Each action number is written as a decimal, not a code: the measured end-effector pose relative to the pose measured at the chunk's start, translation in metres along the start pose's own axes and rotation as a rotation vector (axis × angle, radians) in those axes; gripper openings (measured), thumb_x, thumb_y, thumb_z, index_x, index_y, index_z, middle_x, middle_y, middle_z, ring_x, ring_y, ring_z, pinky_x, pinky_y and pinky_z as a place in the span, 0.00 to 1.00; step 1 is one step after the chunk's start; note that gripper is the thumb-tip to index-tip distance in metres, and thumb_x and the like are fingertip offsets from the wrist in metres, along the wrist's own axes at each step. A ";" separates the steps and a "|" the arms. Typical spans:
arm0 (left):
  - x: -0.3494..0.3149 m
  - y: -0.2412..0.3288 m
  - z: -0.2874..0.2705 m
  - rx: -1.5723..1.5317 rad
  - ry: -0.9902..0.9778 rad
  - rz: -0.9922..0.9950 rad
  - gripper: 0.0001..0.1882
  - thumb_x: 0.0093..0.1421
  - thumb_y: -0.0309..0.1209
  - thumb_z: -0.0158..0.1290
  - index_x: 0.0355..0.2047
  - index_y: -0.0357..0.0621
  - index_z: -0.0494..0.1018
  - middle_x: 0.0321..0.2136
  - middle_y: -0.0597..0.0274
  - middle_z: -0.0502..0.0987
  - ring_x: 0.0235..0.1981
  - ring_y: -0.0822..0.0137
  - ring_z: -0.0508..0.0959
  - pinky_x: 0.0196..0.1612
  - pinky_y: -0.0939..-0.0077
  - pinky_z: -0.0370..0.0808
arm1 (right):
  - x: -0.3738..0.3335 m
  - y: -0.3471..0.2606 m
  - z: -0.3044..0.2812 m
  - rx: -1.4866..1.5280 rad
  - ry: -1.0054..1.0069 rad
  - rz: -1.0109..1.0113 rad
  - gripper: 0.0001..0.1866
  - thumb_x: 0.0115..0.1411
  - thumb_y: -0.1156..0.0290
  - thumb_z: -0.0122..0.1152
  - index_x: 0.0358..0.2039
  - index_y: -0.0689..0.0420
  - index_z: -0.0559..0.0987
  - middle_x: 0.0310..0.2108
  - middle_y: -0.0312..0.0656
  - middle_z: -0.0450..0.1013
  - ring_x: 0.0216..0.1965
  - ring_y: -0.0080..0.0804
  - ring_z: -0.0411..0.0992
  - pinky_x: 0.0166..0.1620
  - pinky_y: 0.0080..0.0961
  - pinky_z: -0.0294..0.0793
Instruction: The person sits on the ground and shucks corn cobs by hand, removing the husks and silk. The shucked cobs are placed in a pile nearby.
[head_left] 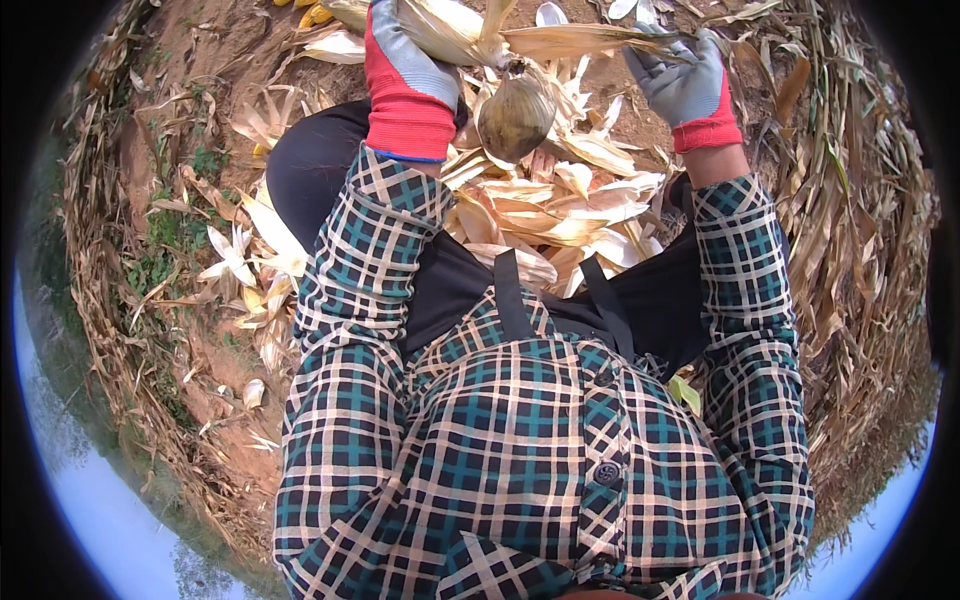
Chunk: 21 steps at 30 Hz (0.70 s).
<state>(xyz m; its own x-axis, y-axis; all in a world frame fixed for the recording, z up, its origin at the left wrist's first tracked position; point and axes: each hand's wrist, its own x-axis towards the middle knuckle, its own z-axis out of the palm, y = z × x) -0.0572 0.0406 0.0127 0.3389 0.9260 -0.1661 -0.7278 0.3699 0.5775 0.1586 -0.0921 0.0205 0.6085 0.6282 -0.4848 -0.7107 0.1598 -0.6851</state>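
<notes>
My left hand [412, 82], in a grey and red glove, is closed around a corn ear wrapped in dry husk [450, 32] at the top edge. The ear's stem end points right, and a broad, brownish husk leaf [516, 118] hangs below it. A long pale husk leaf [585, 40] stretches from the ear across to my right hand [682, 85], gloved alike, whose fingers pinch its far tip. Kernels of this ear are hidden by the husk and the glove.
Loose dry husks [560, 205] lie heaped between my legs. Several yellow husked ears [313, 14] show at the upper left. Dry corn stalks [840, 230] are piled along the right; more stalks and reddish soil [235, 375] lie on the left.
</notes>
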 end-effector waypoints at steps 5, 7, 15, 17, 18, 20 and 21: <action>0.001 -0.004 0.008 0.010 0.009 0.051 0.14 0.62 0.44 0.45 0.39 0.48 0.69 0.29 0.61 0.74 0.32 0.62 0.76 0.37 0.67 0.76 | -0.021 0.039 -0.015 -0.422 -0.576 0.158 0.26 0.67 0.58 0.39 0.57 0.65 0.61 0.56 0.50 0.64 0.56 0.39 0.65 0.59 0.34 0.63; -0.001 -0.003 0.013 -0.023 0.037 -0.023 0.14 0.62 0.44 0.45 0.38 0.49 0.69 0.29 0.62 0.74 0.32 0.63 0.76 0.37 0.67 0.76 | -0.034 0.048 -0.007 -0.410 -0.804 0.065 0.27 0.67 0.55 0.41 0.56 0.65 0.63 0.56 0.48 0.64 0.56 0.37 0.65 0.60 0.33 0.61; -0.021 -0.012 0.019 0.123 0.034 0.103 0.13 0.63 0.37 0.46 0.44 0.43 0.69 0.30 0.62 0.74 0.32 0.66 0.76 0.35 0.71 0.76 | -0.074 0.033 0.022 -1.110 -0.896 -0.180 0.29 0.65 0.47 0.44 0.47 0.64 0.72 0.40 0.41 0.69 0.40 0.27 0.66 0.46 0.24 0.65; -0.022 -0.024 0.015 0.314 0.157 0.216 0.15 0.62 0.36 0.48 0.45 0.40 0.69 0.30 0.63 0.73 0.30 0.69 0.74 0.34 0.76 0.74 | -0.065 0.043 0.011 -1.189 -1.039 -0.248 0.30 0.67 0.46 0.37 0.49 0.61 0.73 0.45 0.42 0.70 0.43 0.31 0.67 0.48 0.27 0.65; -0.025 -0.026 0.013 0.383 0.137 0.173 0.15 0.62 0.35 0.48 0.45 0.40 0.69 0.30 0.64 0.73 0.29 0.69 0.74 0.34 0.77 0.74 | -0.054 0.049 0.004 -1.198 -1.162 -0.358 0.31 0.66 0.45 0.37 0.51 0.59 0.73 0.47 0.45 0.71 0.48 0.36 0.67 0.51 0.29 0.64; -0.006 -0.035 -0.018 0.342 0.099 0.107 0.14 0.62 0.34 0.48 0.45 0.39 0.69 0.30 0.62 0.73 0.28 0.69 0.75 0.34 0.77 0.74 | -0.040 0.061 -0.006 -1.242 -1.303 -0.650 0.23 0.64 0.54 0.43 0.50 0.54 0.75 0.45 0.50 0.73 0.43 0.48 0.68 0.49 0.36 0.66; 0.001 -0.040 -0.031 0.321 0.086 0.075 0.14 0.62 0.34 0.48 0.45 0.39 0.69 0.30 0.62 0.73 0.28 0.68 0.75 0.34 0.77 0.74 | -0.047 0.059 0.002 -1.241 -1.240 -0.449 0.21 0.64 0.56 0.46 0.49 0.55 0.75 0.44 0.49 0.74 0.43 0.47 0.69 0.48 0.34 0.67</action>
<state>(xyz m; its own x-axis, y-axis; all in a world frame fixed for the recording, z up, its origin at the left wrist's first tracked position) -0.0466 0.0288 -0.0350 0.2299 0.9578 -0.1728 -0.5193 0.2709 0.8105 0.0873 -0.1108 0.0039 -0.3419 0.9366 0.0762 0.4174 0.2240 -0.8807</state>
